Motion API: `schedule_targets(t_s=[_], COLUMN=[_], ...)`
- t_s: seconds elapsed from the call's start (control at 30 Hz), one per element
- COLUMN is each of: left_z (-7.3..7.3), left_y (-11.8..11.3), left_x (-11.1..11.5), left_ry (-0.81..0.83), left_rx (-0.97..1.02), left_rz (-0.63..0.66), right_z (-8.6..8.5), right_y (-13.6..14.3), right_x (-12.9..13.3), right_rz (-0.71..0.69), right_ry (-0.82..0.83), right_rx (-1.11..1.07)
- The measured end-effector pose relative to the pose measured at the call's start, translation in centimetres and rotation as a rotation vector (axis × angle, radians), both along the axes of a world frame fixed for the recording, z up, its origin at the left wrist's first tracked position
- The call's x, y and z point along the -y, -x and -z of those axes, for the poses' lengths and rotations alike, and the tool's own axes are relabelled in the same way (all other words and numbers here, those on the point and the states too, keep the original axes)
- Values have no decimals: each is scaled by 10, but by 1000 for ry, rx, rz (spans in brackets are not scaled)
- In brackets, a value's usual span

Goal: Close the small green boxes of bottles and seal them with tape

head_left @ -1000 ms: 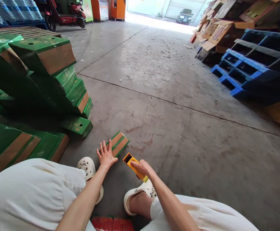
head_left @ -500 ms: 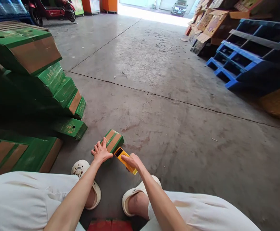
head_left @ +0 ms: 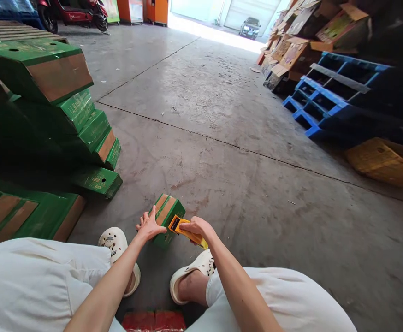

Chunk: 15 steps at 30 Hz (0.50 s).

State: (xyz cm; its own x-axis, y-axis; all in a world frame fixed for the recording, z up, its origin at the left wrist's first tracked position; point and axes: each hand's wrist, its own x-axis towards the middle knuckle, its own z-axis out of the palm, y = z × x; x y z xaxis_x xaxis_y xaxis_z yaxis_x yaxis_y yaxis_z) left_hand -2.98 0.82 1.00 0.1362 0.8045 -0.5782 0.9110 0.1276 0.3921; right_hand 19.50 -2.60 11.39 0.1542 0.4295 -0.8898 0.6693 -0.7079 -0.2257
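A small green box with brown strips on its top stands on the floor between my feet, turned at an angle. My left hand rests on its near left side, fingers spread over the edge and thumb pointing right. In my right hand is a yellow-orange handheld tool with a dark window at its front end. That front end is at the box's right side; whether it touches the box I cannot tell.
Stacked green boxes rise at the left. Blue pallets, cardboard boxes and a yellowish carton are at the right. My white clogs flank the small box. Something red lies below me.
The small box has turned and tipped, showing more of its right side. My left hand has moved slightly right with it, and the tool has shifted right and tilted. The view has turned slightly.
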Motion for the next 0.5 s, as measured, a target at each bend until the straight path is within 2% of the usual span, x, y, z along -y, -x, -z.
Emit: schedule_targets(t_s=[0.13, 0.37, 0.5], left_z=[-5, -6, -7], left_y=[-10, -8, -12], left_x=[10, 8, 14], left_ry=[-26, -5, -38], left_rx=[-30, -31, -42], left_rz=[25, 30, 76], right_z=[2, 10, 14], right_y=[-2, -4, -6], right_x=[8, 12, 10], right_rz=[10, 117, 143], right_ry=[6, -24, -61], right_rx=[33, 1, 37])
